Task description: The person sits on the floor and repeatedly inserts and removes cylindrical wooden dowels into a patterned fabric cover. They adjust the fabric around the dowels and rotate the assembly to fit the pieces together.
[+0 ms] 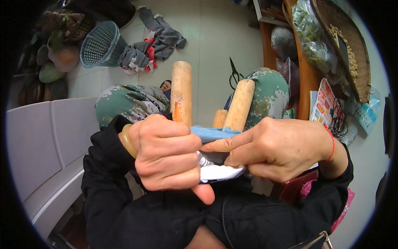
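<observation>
My left hand [168, 151] is closed in a fist around bunched cloth, its thumb pointing down. Blue cloth [212, 133] shows along the top of the bundle, and a white piece with a dark blue edge [219, 172] hangs below. My right hand [286, 147] pinches the same cloth between thumb and fingers, close beside the left knuckles. Just beyond the hands rise a thick wooden post [181, 89] on the left and another wooden post [239, 104] on the right. A shorter wooden peg [219, 118] stands by the right post. The posts' lower ends are hidden.
Black scissors [234, 74] lie on the tiled floor beyond my right knee. Grey and red cloth scraps [155, 45] are heaped beside a blue-green plastic basket [101, 45]. On the right is a wooden stand [306, 70] with bags and a woven tray [360, 54]. A pale panel [35, 133] borders the left.
</observation>
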Motion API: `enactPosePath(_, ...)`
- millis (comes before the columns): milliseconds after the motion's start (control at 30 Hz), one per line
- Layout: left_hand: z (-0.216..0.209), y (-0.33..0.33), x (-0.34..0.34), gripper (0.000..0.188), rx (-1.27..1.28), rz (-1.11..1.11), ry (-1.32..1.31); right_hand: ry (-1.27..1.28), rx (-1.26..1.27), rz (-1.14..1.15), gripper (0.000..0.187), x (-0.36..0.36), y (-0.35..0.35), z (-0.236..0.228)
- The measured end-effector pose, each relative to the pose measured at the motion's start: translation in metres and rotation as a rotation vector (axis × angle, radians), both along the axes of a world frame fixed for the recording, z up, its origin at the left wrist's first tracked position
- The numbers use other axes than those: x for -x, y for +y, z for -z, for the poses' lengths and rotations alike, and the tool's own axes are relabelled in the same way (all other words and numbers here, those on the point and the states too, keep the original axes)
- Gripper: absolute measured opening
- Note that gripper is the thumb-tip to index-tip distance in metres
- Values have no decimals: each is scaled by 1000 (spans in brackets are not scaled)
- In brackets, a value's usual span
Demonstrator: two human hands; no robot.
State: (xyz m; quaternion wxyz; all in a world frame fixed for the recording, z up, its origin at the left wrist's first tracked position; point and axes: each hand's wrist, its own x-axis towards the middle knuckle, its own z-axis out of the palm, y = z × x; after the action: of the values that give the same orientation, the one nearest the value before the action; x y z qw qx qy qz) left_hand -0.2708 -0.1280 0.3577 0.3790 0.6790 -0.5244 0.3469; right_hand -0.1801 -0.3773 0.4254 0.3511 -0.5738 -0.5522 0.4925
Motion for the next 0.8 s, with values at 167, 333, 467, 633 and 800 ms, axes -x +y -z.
enactPosePath(167, -2, 1, 1, 60, -18, 5, 32, 398, 516, 115, 29, -14, 19, -25)
enactPosePath(333, 2, -6, 1, 60, 29, -9, -103, -375, 211, -61, 49, 12, 33, -25)
enactPosePath(467, 5, -6, 0, 59, 21, 19, -139, -659, 194, -44, 14, 35, 38, -21)
enactPosePath(633, 4, -6, 1, 61, 40, 26, -73, -794, 123, -51, 11, 45, 44, -17)
enactPosePath(800, 3, -6, 1, 62, 33, 12, -33, -792, 132, -30, 11, 45, 45, -15)
